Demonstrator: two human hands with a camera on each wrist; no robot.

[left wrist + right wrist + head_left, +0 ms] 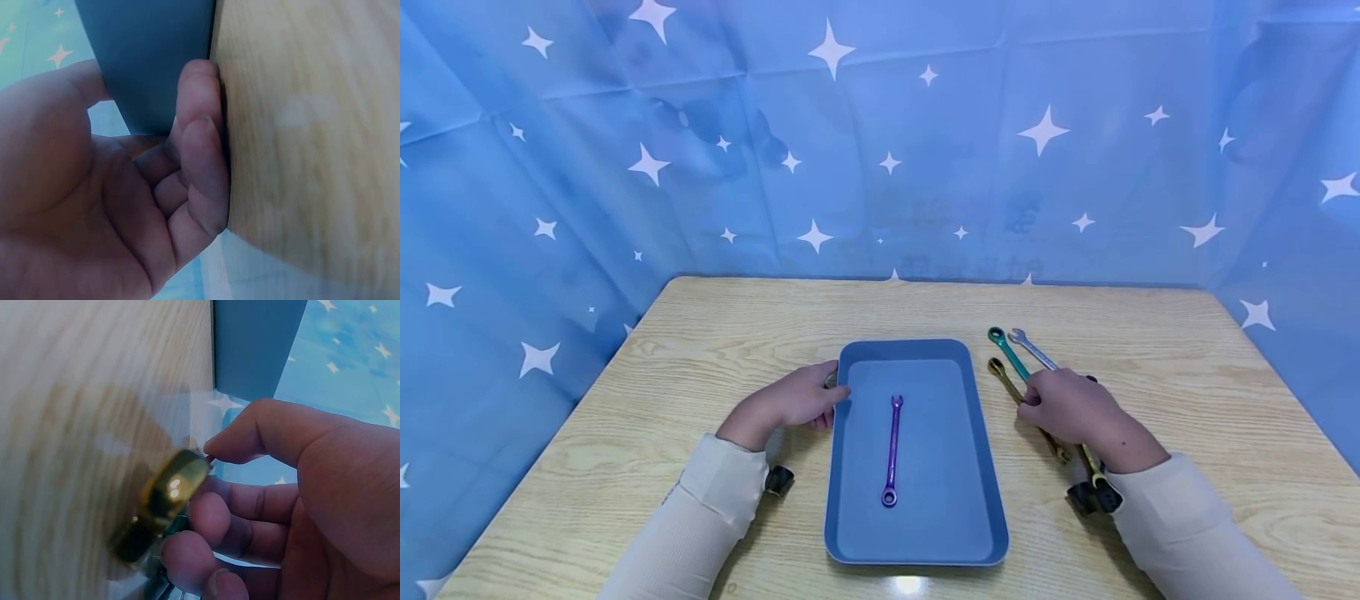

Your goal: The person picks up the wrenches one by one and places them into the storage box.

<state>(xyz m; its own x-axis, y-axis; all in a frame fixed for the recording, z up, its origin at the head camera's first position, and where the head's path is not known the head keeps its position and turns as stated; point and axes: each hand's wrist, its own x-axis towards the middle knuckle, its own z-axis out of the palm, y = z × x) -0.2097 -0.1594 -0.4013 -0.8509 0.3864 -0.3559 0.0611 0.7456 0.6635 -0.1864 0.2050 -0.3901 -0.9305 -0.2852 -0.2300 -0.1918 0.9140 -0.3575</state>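
Note:
A blue rectangular tray [917, 554] stands in the middle of the table. Inside it lies a purple combination wrench [892, 450], its open end pointing away. My left hand [801, 396] grips the tray's left side, thumb over the rim and curled fingers low along the outer wall. To the right of the tray, my right hand [1071, 406] pinches a gold wrench [1004, 379] between thumb and forefinger; one end of it [175, 487] looms large in the right wrist view. A green wrench [1011, 354] and a silver wrench [1033, 348] run partly hidden under that hand.
Beneath the right wrist shows a yellowish wrench end [1096, 477]. A small black device [778, 481] sits at the left wrist, another [1093, 497] at the right. The wooden table [760, 325] ends at a blue, star-patterned curtain [925, 192] behind and on both sides.

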